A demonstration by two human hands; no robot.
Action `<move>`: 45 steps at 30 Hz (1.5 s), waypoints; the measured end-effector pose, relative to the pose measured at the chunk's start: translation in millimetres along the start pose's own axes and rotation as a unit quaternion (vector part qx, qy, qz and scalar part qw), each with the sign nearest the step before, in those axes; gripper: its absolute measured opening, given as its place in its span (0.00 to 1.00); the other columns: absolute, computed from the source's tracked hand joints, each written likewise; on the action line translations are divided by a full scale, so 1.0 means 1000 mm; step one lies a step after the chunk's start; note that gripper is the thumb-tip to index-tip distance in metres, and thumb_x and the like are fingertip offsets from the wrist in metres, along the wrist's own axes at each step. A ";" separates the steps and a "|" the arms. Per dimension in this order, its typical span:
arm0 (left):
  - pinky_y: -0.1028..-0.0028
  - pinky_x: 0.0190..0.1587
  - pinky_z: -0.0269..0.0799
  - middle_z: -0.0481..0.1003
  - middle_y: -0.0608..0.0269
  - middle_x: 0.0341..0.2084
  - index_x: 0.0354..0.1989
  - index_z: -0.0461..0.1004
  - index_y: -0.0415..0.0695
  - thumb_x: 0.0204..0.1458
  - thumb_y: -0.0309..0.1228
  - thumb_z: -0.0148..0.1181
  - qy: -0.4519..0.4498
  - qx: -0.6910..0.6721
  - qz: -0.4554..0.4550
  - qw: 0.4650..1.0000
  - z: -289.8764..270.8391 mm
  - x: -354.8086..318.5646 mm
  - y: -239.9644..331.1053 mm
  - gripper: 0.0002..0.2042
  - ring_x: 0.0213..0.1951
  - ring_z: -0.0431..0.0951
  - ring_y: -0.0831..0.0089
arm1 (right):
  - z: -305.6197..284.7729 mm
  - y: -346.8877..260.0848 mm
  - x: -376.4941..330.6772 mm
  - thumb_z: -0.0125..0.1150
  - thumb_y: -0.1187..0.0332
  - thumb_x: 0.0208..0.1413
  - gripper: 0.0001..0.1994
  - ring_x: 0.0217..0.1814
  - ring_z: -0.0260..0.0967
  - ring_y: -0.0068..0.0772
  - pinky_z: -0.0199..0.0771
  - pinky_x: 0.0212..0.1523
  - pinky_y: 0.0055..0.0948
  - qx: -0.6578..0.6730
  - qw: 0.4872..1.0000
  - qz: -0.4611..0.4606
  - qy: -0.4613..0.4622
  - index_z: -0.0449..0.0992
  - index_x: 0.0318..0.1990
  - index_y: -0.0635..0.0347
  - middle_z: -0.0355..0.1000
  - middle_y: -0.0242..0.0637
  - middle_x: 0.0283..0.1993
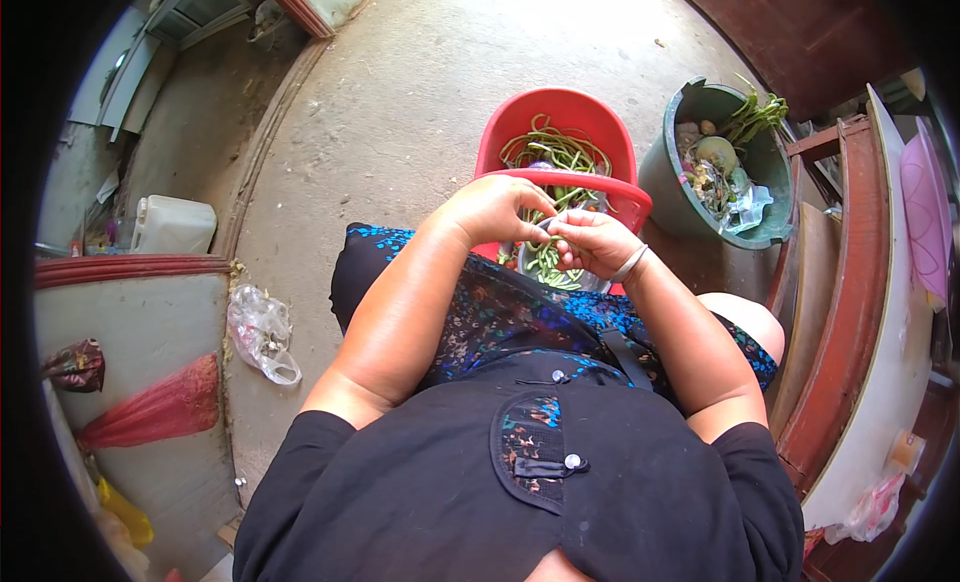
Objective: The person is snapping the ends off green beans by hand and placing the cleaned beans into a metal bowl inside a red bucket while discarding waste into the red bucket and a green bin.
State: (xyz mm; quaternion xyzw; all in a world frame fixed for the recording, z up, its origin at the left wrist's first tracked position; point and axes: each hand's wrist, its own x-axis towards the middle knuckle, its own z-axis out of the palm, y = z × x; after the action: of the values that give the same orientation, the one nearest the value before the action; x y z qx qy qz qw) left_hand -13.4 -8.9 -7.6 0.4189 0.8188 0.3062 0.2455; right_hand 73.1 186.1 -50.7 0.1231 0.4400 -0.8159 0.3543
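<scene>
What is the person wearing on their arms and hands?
Both forearms are bare; short black sleeves end above the elbows. The right hand has a thin silver-coloured bangle round its wrist. The left hand wears no glove, and no ring or band shows on it. The black top has a patterned chest patch with small round buttons.

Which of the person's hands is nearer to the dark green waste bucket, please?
The right. The right hand works the beans just left of the green bucket, with the red basket's rim between them. The left hand sits farther away, beyond the right hand.
</scene>
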 end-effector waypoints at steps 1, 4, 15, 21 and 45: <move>0.71 0.47 0.73 0.76 0.63 0.45 0.41 0.80 0.49 0.38 0.35 0.70 -0.024 0.008 -0.020 0.999 0.000 0.001 0.002 0.17 0.44 0.77 0.69 | -0.001 0.000 0.001 0.56 0.66 0.59 0.06 0.27 0.68 0.17 0.75 0.33 0.23 0.006 1.000 -0.004 0.005 0.71 0.39 0.58 0.69 0.26 0.27; 0.71 0.48 0.72 0.76 0.65 0.46 0.40 0.80 0.51 0.38 0.35 0.70 -0.023 0.039 -0.001 0.999 0.005 0.001 0.000 0.17 0.44 0.77 0.69 | -0.004 0.004 0.003 0.55 0.66 0.60 0.06 0.27 0.69 0.17 0.75 0.35 0.23 0.028 0.998 -0.049 -0.022 0.70 0.41 0.58 0.69 0.26 0.26; 0.69 0.35 0.72 0.78 0.56 0.25 0.29 0.80 0.44 0.43 0.40 0.64 -0.066 0.045 -0.140 0.987 -0.005 -0.001 0.020 0.12 0.29 0.78 0.65 | -0.010 -0.006 0.002 0.54 0.71 0.58 0.09 0.35 0.70 0.19 0.77 0.38 0.24 -0.132 0.991 0.002 -0.002 0.70 0.46 0.59 0.71 0.29 0.35; 0.68 0.33 0.71 0.77 0.55 0.22 0.29 0.80 0.44 0.44 0.40 0.63 -0.048 0.041 -0.141 0.988 -0.001 0.000 0.016 0.12 0.26 0.77 0.64 | -0.011 0.001 0.008 0.53 0.74 0.56 0.09 0.33 0.70 0.18 0.76 0.35 0.21 -0.153 0.987 -0.040 0.005 0.71 0.45 0.61 0.71 0.29 0.34; 0.69 0.32 0.72 0.78 0.57 0.23 0.28 0.80 0.44 0.42 0.36 0.65 -0.078 0.045 -0.091 0.992 0.006 -0.001 0.022 0.10 0.26 0.78 0.65 | -0.039 0.012 0.030 0.53 0.77 0.54 0.12 0.27 0.68 0.23 0.79 0.31 0.26 -0.024 0.957 -0.078 0.279 0.68 0.46 0.66 0.69 0.34 0.31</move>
State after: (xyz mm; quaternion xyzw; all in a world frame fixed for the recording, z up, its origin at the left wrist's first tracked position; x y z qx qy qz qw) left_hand 2.8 2.6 3.7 0.3760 0.8449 0.2120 0.3160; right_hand 55.6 199.0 -95.9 0.3030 0.5488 -0.7635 0.1552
